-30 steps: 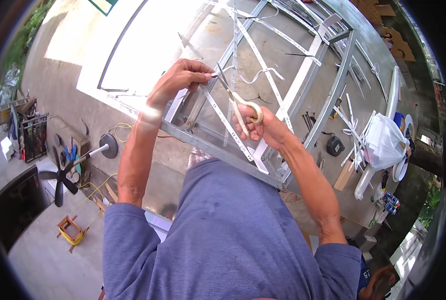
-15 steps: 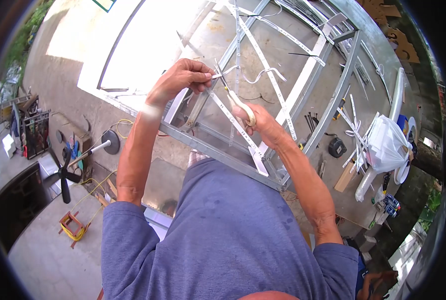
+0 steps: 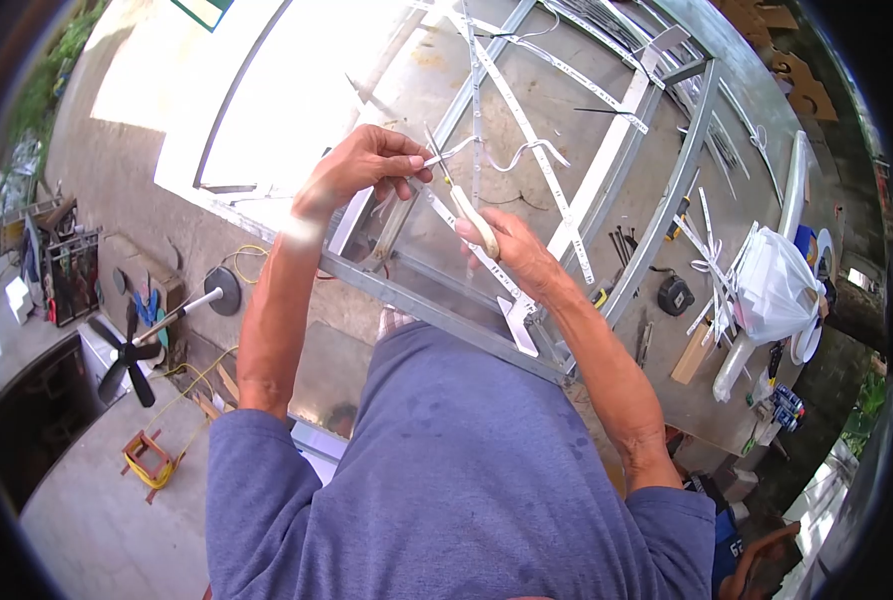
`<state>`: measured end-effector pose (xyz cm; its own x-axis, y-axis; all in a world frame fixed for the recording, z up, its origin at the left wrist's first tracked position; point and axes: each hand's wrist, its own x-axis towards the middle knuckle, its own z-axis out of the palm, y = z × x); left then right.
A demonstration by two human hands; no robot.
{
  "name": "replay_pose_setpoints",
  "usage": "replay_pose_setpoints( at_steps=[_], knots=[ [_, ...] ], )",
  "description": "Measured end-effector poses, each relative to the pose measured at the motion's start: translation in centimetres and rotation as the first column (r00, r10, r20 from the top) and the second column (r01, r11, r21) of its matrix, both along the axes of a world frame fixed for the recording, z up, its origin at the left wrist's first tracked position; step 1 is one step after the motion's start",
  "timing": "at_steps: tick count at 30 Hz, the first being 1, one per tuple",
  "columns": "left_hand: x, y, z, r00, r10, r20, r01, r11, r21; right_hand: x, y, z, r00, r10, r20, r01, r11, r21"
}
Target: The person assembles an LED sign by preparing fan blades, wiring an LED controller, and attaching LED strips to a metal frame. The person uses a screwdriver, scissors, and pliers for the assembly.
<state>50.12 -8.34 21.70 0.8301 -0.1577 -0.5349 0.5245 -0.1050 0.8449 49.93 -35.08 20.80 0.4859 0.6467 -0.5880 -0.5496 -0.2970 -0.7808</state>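
Pinched in my left hand (image 3: 378, 165) is the end of a thin white strip (image 3: 511, 160), which curls away to the right. My right hand (image 3: 511, 250) grips the cream handles of a pair of scissors (image 3: 473, 218). Their blades point up and away, touching or very near the strip beside my left fingertips. Both hands are above a grey metal frame (image 3: 416, 303). Long white strips with small dark marks (image 3: 521, 125) cross the frame, and one passes below the scissors.
On the right are a black tape measure (image 3: 675, 296), a plastic bag (image 3: 778, 285) and loose strips. A black fan (image 3: 128, 352) and a yellow cord reel (image 3: 150, 462) stand at left. Part of another person (image 3: 761, 560) shows at bottom right.
My right hand and the scissors have shifted slightly left, and the handles look closer together. My left hand has dropped a little, still pinching the strip.
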Motion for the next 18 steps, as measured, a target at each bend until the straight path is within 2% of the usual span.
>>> replay_pose_setpoints(
  at_steps=[10, 14, 18],
  knots=[
    [0.3, -0.8, 0.2, 1.000, -0.020, -0.006, 0.020, 0.985, 0.170, 0.0, 0.4, 0.3, 0.999, 0.007, 0.047, -0.006, 0.999, -0.032],
    [0.4, -0.7, 0.1, 0.999, -0.044, 0.009, 0.042, 0.983, 0.179, 0.3, 0.4, 1.0, 0.996, 0.026, 0.090, -0.020, 0.998, -0.067],
    [0.5, -0.8, 0.3, 0.999, -0.048, 0.011, 0.045, 0.981, 0.191, 0.6, 0.4, 1.2, 0.994, 0.093, 0.059, -0.086, 0.990, -0.109]
  ],
)
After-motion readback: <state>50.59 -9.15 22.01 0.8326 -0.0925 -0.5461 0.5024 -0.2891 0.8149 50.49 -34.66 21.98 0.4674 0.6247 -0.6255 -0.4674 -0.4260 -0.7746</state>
